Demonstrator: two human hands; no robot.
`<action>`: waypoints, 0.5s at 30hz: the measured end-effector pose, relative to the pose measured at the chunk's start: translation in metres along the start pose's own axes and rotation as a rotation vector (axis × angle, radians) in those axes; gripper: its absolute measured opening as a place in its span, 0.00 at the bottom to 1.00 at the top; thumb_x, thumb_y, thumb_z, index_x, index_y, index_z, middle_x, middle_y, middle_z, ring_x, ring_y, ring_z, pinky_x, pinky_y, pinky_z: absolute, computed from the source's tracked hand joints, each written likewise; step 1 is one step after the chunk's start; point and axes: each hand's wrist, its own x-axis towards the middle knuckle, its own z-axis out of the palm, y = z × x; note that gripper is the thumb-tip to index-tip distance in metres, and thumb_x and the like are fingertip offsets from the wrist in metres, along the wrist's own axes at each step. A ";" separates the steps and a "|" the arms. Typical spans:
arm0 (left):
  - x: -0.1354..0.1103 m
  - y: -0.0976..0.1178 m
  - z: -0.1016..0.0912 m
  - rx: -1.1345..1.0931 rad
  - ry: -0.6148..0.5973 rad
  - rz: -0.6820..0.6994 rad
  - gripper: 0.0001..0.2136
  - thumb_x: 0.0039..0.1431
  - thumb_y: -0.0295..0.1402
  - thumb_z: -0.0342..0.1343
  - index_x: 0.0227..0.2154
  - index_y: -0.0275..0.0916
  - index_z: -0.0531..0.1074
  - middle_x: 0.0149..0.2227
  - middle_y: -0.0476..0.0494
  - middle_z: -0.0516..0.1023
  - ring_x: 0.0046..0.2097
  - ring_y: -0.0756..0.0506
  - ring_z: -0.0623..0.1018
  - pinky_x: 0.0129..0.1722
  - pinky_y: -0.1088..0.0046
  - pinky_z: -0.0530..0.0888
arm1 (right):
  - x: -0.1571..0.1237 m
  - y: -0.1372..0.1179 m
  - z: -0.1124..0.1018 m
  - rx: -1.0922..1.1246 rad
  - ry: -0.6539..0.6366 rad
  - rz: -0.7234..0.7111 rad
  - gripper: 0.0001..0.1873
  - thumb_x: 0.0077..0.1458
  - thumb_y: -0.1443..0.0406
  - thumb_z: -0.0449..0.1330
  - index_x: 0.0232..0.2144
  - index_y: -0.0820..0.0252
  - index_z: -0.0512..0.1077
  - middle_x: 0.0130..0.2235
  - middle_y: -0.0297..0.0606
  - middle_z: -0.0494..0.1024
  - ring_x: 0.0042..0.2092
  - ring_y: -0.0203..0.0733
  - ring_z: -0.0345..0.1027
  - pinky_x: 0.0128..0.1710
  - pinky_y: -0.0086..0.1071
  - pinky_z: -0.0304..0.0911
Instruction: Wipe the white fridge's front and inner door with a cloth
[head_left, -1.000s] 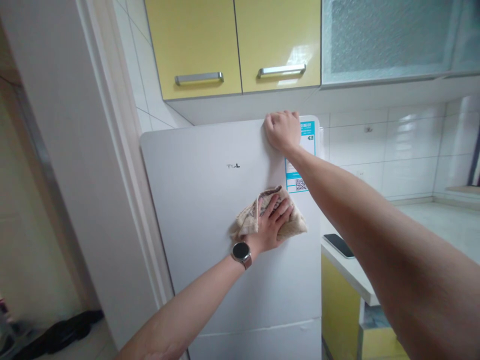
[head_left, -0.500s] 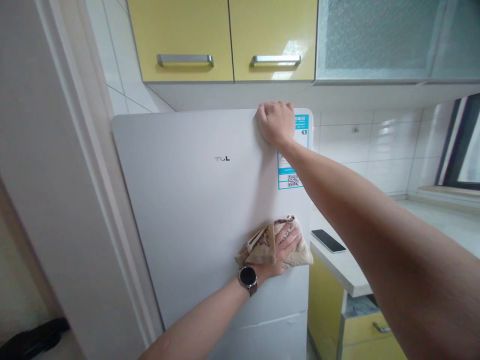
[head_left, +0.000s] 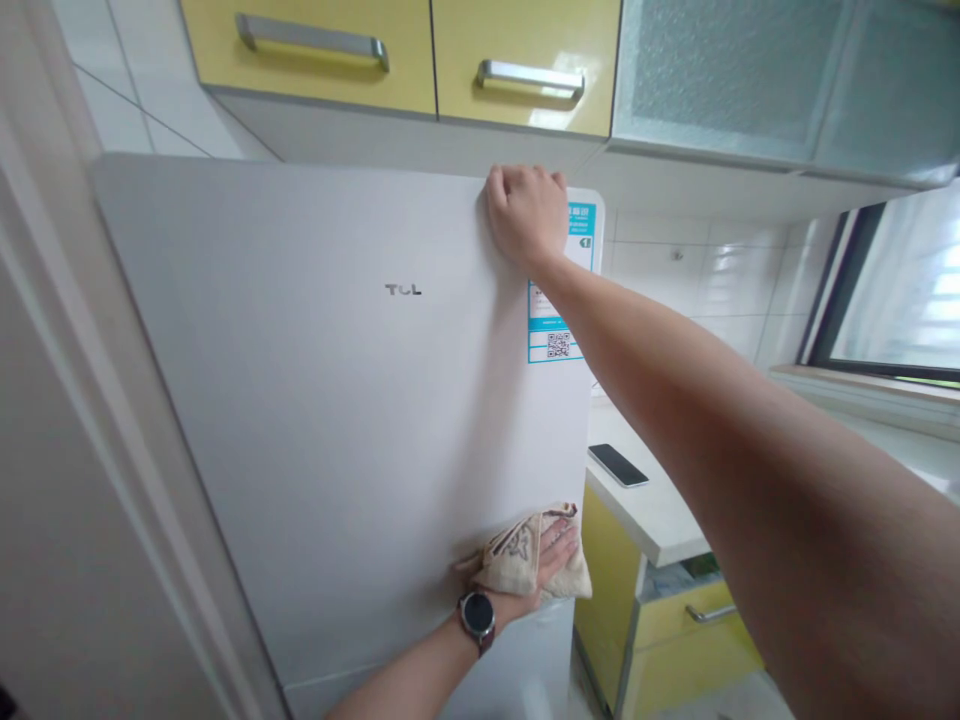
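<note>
A pale door frame (head_left: 45,400) edges the left side, and next to it stands a white refrigerator (head_left: 300,420) whose upper door carries the letters TCL (head_left: 403,290), the C partly lost in glare. Low on that door, near its right edge, a beige cloth (head_left: 514,565) with a dark pattern lies against the surface under the left hand (head_left: 555,552), its fingers extended flat over the fabric; a round dark-faced watch (head_left: 477,612) sits on that wrist. Above, the right hand (head_left: 529,210) is bent over the refrigerator's top edge, fingertips hidden, so I cannot tell whether they grip. Beside it, a blue-and-white label (head_left: 551,325), partly covered by hand and forearm, shows Chinese characters, a green arrow marked 1 and a QR code (head_left: 559,345). Farther right, a dark-screened phone (head_left: 619,465) rests on the white counter (head_left: 664,535).
</note>
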 end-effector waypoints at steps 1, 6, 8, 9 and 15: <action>-0.007 0.004 0.013 -0.031 -0.025 0.007 0.35 0.69 0.29 0.44 0.77 0.42 0.43 0.77 0.51 0.42 0.76 0.49 0.40 0.74 0.71 0.55 | 0.000 0.001 0.001 -0.002 0.005 -0.004 0.45 0.70 0.46 0.23 0.53 0.53 0.77 0.48 0.49 0.82 0.59 0.62 0.67 0.63 0.56 0.55; -0.056 0.017 0.081 -0.282 -0.180 -0.018 0.42 0.63 0.31 0.48 0.76 0.56 0.35 0.75 0.55 0.46 0.74 0.46 0.49 0.72 0.63 0.61 | 0.001 -0.001 0.001 0.035 0.010 0.012 0.45 0.70 0.47 0.23 0.52 0.51 0.77 0.48 0.48 0.82 0.59 0.61 0.68 0.62 0.56 0.54; -0.071 0.017 0.094 -0.382 -0.221 -0.035 0.43 0.62 0.31 0.48 0.75 0.60 0.35 0.75 0.57 0.45 0.74 0.47 0.50 0.72 0.63 0.60 | 0.000 -0.003 -0.002 0.023 -0.002 0.017 0.44 0.70 0.48 0.23 0.51 0.52 0.77 0.48 0.48 0.82 0.59 0.60 0.68 0.62 0.56 0.54; -0.074 0.016 0.095 -0.412 -0.229 -0.038 0.43 0.62 0.32 0.50 0.75 0.61 0.36 0.75 0.57 0.45 0.75 0.45 0.50 0.73 0.61 0.58 | -0.001 -0.004 -0.004 0.012 -0.009 0.018 0.44 0.71 0.48 0.24 0.49 0.52 0.77 0.49 0.48 0.82 0.58 0.59 0.68 0.62 0.55 0.54; -0.058 0.006 0.019 -0.329 -0.161 -0.125 0.35 0.66 0.35 0.50 0.75 0.52 0.50 0.75 0.52 0.53 0.76 0.42 0.52 0.76 0.52 0.45 | -0.005 -0.010 -0.013 0.041 0.002 0.033 0.43 0.72 0.48 0.24 0.44 0.56 0.77 0.48 0.49 0.81 0.56 0.57 0.69 0.61 0.53 0.56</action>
